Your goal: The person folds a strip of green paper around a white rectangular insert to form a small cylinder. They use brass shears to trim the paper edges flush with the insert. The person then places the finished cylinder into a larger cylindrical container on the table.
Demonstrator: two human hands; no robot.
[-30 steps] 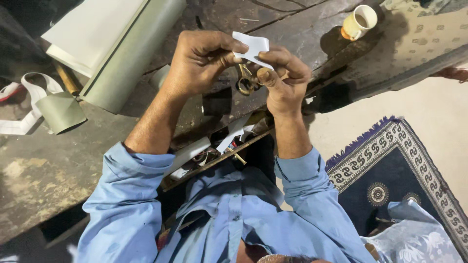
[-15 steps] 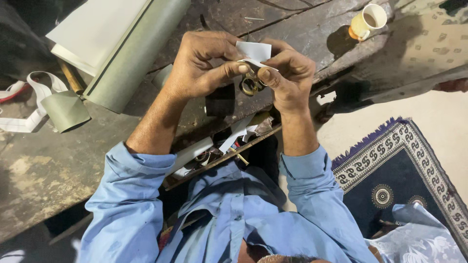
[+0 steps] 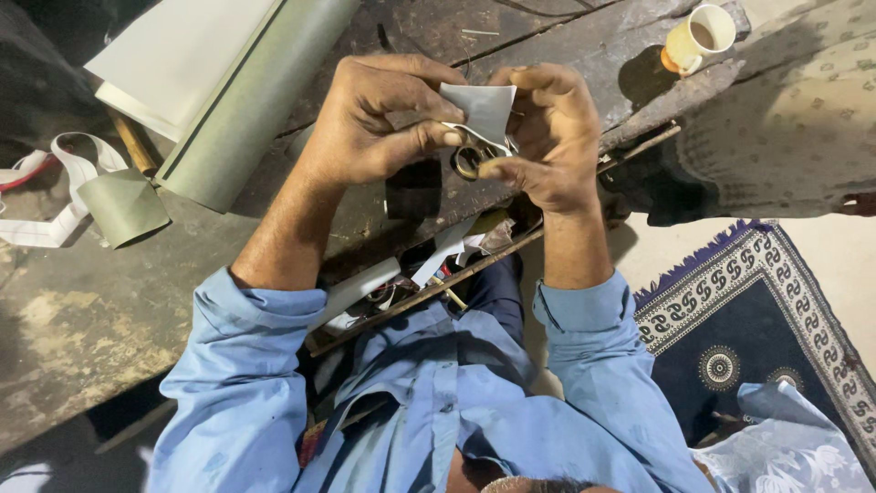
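Above the surface's near edge, the left hand (image 3: 383,119) pinches a thin, floppy pale scrap (image 3: 482,108); the right hand (image 3: 547,137) grips small scissors (image 3: 473,155). Light material, best held near its edge.

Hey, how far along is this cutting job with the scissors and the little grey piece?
Done, it seems: offcut strips already lie in the tray at the bench edge. In hand: the left hand pinches a small grey piece while the right hand works the scissors under it. Left: the grey roll and the folded grey scrap on the bench lie untouched.
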